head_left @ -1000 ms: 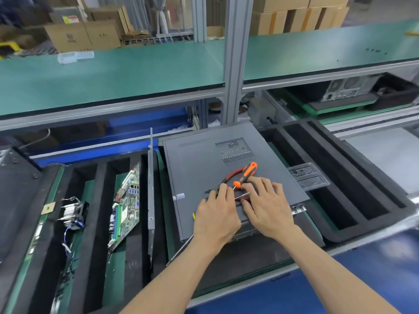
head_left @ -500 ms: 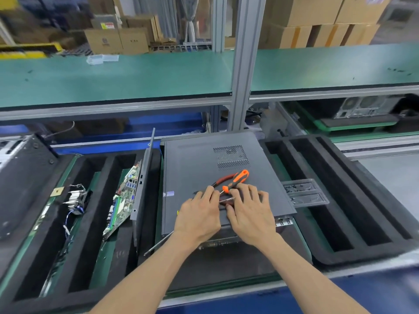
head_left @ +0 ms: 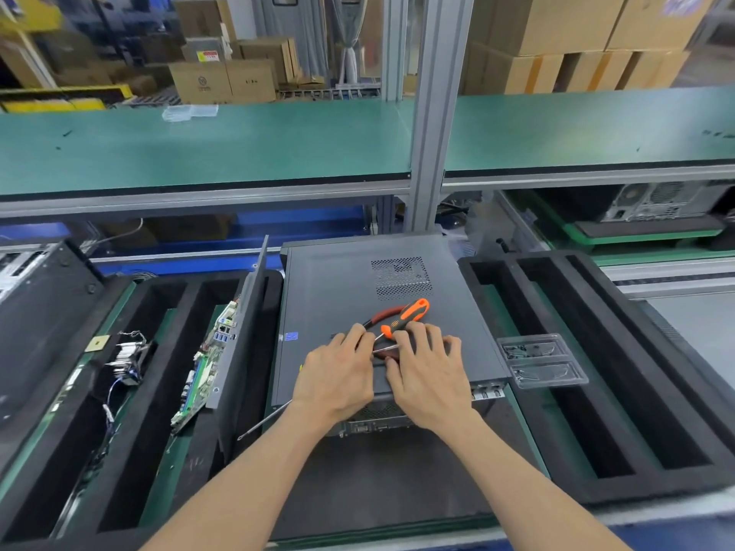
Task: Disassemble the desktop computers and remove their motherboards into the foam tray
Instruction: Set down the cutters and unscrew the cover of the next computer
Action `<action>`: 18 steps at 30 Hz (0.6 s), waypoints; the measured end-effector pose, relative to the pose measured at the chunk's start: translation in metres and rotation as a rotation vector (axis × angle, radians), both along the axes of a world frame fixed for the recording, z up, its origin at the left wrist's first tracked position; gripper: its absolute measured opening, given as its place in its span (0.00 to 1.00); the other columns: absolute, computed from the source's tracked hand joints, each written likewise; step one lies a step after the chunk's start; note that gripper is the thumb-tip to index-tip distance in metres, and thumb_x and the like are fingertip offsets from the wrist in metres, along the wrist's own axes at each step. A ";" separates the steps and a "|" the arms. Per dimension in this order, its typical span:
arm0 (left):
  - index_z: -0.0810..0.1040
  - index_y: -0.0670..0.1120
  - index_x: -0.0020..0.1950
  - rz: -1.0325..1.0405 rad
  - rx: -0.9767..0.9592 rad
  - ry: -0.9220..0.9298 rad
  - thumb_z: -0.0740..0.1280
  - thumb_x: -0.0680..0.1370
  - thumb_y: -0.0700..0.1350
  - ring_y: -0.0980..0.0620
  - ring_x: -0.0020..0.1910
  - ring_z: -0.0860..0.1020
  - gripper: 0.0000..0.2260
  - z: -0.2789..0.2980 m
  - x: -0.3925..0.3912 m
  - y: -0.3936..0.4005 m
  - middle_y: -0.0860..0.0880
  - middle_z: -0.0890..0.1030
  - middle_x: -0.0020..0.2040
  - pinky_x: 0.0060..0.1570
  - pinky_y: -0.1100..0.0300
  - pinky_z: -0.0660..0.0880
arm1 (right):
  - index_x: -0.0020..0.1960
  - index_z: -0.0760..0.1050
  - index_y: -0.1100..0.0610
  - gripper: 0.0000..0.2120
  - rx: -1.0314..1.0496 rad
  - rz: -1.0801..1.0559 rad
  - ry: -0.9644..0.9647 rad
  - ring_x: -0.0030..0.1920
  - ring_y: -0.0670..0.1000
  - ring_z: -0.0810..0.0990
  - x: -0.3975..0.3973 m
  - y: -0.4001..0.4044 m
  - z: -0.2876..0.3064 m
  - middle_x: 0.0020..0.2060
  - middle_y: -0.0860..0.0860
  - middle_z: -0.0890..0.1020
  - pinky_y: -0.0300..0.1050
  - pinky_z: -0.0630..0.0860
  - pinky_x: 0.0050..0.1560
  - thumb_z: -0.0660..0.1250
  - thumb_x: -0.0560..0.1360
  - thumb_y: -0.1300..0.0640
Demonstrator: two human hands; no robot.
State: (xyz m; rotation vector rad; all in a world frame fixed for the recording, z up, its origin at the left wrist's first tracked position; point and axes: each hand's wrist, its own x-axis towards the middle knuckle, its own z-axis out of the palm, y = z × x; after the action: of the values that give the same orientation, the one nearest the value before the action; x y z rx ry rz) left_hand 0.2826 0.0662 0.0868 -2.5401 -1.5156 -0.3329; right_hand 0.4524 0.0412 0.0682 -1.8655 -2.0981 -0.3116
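Head view: I log the desktop case [head_left: 382,312] centre, long axis near-to-far.
Left hand [head_left: 338,379]: flat on near lid, gripping nothing.
Right hand [head_left: 427,375]: alongside, same.
Foam tray [head_left: 171,391]: left, left hand nearer.

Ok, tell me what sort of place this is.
Probably a factory or teardown line for computers. A green-topped workbench shelf runs over a conveyor, black foam trays flank a closed computer case, and stacked cardboard boxes fill the background.
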 end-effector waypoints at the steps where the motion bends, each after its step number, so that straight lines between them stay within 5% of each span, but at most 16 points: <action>1: 0.72 0.49 0.57 0.002 -0.002 0.000 0.55 0.78 0.49 0.49 0.42 0.76 0.12 0.000 0.000 0.004 0.53 0.73 0.51 0.28 0.53 0.72 | 0.61 0.70 0.52 0.17 0.001 0.000 0.002 0.58 0.57 0.72 0.000 0.004 0.000 0.60 0.52 0.74 0.56 0.66 0.53 0.55 0.79 0.44; 18: 0.70 0.51 0.57 0.017 0.010 -0.061 0.57 0.81 0.50 0.51 0.44 0.77 0.08 -0.004 0.003 0.055 0.54 0.72 0.52 0.29 0.52 0.74 | 0.61 0.70 0.53 0.16 0.020 0.014 0.011 0.58 0.56 0.72 0.003 0.054 -0.004 0.60 0.52 0.73 0.57 0.67 0.55 0.54 0.80 0.45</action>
State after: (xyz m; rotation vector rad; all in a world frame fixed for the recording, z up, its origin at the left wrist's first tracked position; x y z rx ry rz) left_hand 0.2853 0.1215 0.0832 -2.5302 -1.5511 -0.4188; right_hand 0.4554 0.0950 0.0638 -1.8370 -2.0920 -0.3173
